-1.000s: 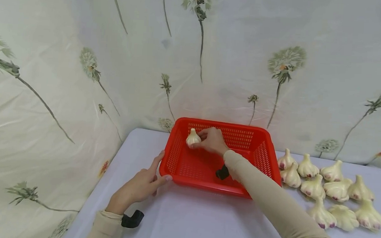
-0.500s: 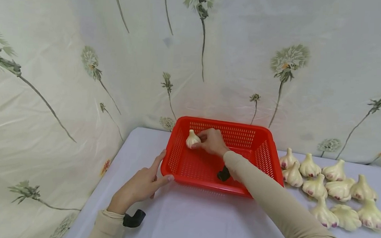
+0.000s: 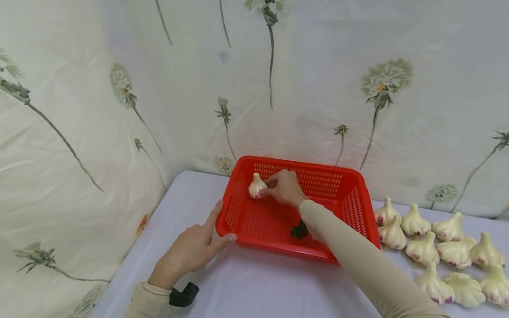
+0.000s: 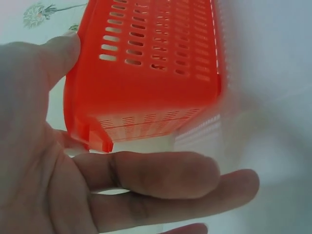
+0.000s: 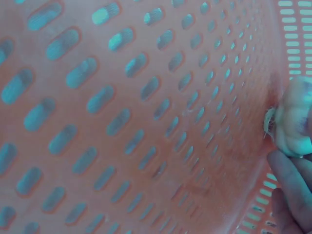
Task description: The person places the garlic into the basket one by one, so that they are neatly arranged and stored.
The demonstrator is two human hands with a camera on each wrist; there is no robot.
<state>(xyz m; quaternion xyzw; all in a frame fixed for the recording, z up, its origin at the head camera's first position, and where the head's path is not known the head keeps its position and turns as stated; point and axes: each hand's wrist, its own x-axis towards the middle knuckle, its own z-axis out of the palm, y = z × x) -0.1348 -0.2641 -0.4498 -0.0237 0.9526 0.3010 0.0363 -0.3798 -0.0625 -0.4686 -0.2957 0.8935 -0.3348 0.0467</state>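
Note:
In the head view a red plastic basket (image 3: 275, 250) with slotted walls stands on the table. Inside it, toward the far left corner, a garlic bulb (image 3: 257, 184) sits with its stem up. My right hand (image 3: 285, 187) reaches in and holds the bulb's right side between thumb and fingers. The right wrist view shows the same bulb (image 5: 292, 117) at its right edge, roots against the basket floor (image 5: 161, 126). My left hand (image 3: 194, 247) touches the basket's near left corner, thumb and index finger along the rim. Its other fingers extend below the rim in the left wrist view.
Several more garlic bulbs (image 3: 454, 251) lie grouped on the white-covered table (image 3: 263, 296), right of the basket. A patterned curtain (image 3: 311, 84) hangs behind and to the left. Black wrist mounts (image 3: 184, 295) sit on both forearms.
The garlic bulb stays in the same spot in the basket. My right thumb has slid slightly right across it, uncovering more of its base. My left hand keeps to the basket corner.

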